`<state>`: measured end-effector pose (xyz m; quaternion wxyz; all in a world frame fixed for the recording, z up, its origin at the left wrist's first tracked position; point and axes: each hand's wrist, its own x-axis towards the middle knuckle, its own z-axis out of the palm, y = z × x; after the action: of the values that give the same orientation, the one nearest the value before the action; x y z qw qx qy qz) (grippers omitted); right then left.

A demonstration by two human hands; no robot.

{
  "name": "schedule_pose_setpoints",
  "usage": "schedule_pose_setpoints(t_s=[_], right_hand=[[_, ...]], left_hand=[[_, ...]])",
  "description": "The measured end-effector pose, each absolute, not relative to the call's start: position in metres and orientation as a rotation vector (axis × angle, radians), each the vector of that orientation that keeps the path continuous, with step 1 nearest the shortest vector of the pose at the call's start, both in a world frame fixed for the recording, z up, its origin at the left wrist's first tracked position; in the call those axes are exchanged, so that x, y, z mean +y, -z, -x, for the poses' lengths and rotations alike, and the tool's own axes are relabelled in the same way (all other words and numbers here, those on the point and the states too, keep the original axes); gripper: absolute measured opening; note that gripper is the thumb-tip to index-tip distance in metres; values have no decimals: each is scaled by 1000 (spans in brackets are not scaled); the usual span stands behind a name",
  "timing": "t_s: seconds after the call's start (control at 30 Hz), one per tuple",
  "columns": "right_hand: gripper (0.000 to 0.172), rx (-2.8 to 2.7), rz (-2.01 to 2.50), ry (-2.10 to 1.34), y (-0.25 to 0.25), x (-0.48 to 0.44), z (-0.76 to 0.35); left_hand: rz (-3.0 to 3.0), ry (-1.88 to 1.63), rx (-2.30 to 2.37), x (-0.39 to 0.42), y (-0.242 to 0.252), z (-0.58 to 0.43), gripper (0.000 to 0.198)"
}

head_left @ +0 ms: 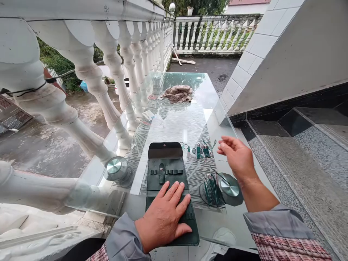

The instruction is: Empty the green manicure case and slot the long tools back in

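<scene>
A dark green tool case (174,165) lies unfolded on the glass table, its upper flap with a snap raised toward the far side. Small elastic loops and a short strap show inside, with nothing seen in them. My left hand (165,214) rests flat on its lower half, fingers spread, hiding part of it. My right hand (237,157) hovers over the table's right side, fingers loosely bent and nothing visible in them. Close to its fingertips are green-handled nippers (210,145) and nail clippers (198,150). Small scissors (185,146) lie left of these. Several slim green-and-metal tools (211,190) are heaped nearer me.
The glass table (176,127) has round metal-capped supports (230,185). A crumpled brown cloth (178,94) lies at the far end, and a small card (148,115) nearer left. White balusters (92,72) line the left; stone steps (288,156) rise on the right.
</scene>
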<state>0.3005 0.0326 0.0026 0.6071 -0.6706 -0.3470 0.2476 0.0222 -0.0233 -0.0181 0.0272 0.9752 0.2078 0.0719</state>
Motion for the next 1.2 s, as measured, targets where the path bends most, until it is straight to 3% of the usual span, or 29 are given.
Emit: schedule_pose_setpoints(t_s=[0.17,0.37,0.77,1.0,1.2], right_hand=[[32,-871,1779,-543,-6,2,-321],[18,-1369,2167,-329,7,-12,-320],[34,-1989,2106,-121,12,0,-282],[35,-1811,2092,-90,12,4,-294],[41,-2018,2046,-157,16,6,-279]], left_hand=[[-3024,-219,642,-25,17,-22,70],[-3046,-196,670,-28,14,-26,68],[-3055,-187,671,-33,15,-31,71],[-3027,-197,653,-31,14,-31,69],[-3021,-202,634,-30,15,-30,69]])
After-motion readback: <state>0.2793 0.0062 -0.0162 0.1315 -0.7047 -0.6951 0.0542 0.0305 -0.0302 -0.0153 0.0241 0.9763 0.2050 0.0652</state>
